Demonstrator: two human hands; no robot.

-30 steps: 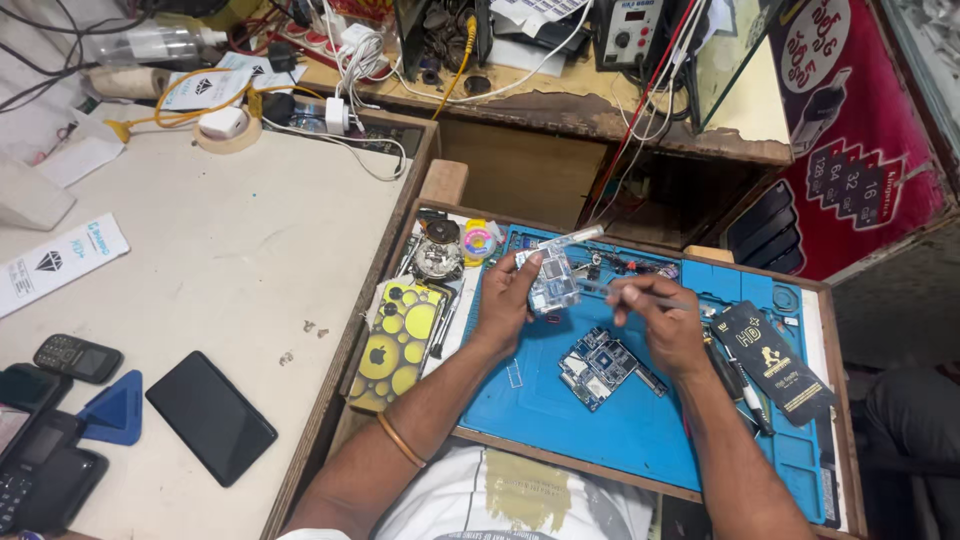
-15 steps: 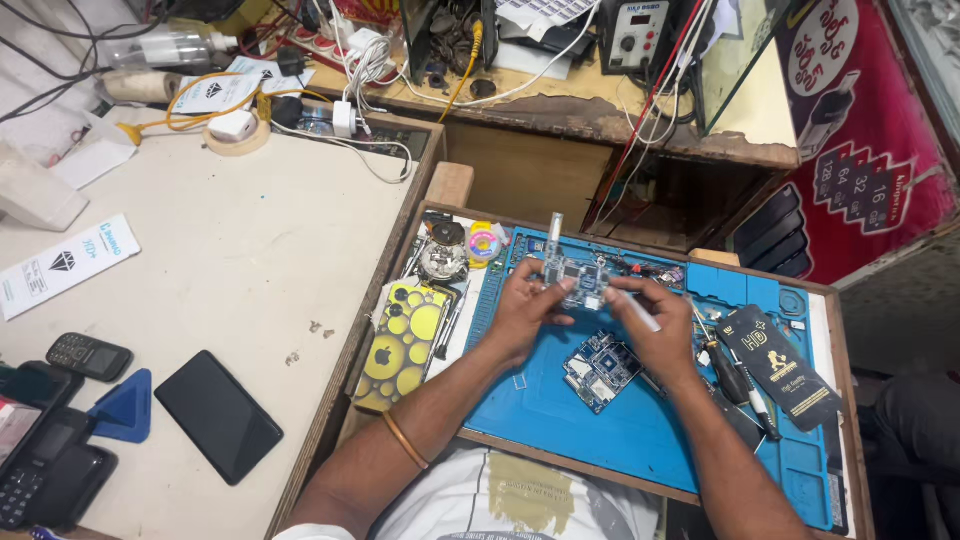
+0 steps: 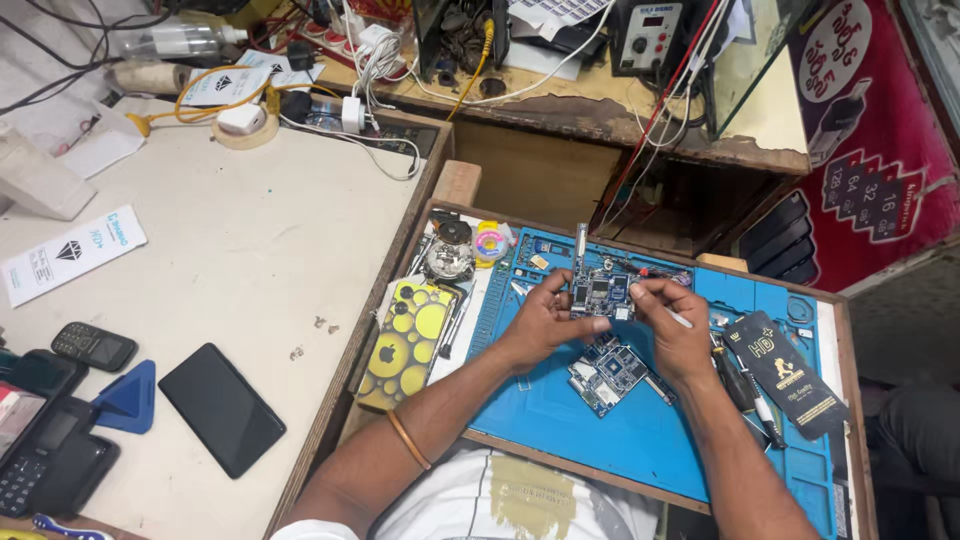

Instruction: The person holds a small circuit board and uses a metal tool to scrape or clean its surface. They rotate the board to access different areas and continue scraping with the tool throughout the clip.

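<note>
there, circuit board between both hands' fingers

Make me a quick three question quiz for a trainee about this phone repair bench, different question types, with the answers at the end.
1. True or false: the left hand holds a circuit board up off the blue work mat.
2. Multiple choice: what lies on the mat just below both hands? A) a second circuit board B) a roll of tape C) a black keypad phone
3. Fill in: the phone case left of the mat is yellow with ____ spots.

Key
1. True. The right hand meets the board's other edge with a thin white tool.
2. A, the second circuit board.
3. Round.
</note>
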